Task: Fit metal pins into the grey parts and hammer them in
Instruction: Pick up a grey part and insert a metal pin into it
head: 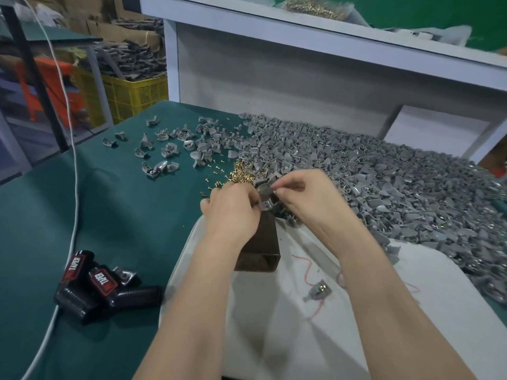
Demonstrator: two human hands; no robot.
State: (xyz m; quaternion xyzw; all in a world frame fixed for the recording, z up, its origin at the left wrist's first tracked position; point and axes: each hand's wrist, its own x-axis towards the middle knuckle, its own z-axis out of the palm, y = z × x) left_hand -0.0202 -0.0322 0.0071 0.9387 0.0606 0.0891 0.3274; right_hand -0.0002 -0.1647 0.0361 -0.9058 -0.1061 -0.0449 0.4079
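My left hand [233, 207] and my right hand [304, 196] meet over the far end of a dark brown rectangular metal block [260, 248]. Between their fingertips both pinch a grey part [265, 197] that sits at the top of the block. Whether a pin is in either hand's fingers is hidden. Just beyond the hands lies a small heap of brass pins [241, 171] on the green table. To the right spreads a huge pile of grey parts [384, 174]. A hammer does not show.
A white cloth [288, 311] lies under the block, with one grey part [318, 290] and red thread on it. Two black tape dispensers [90, 286] and a white cable [68, 160] are at the left. Scattered grey parts [170, 144] lie far left. A white shelf frame [301, 64] stands behind.
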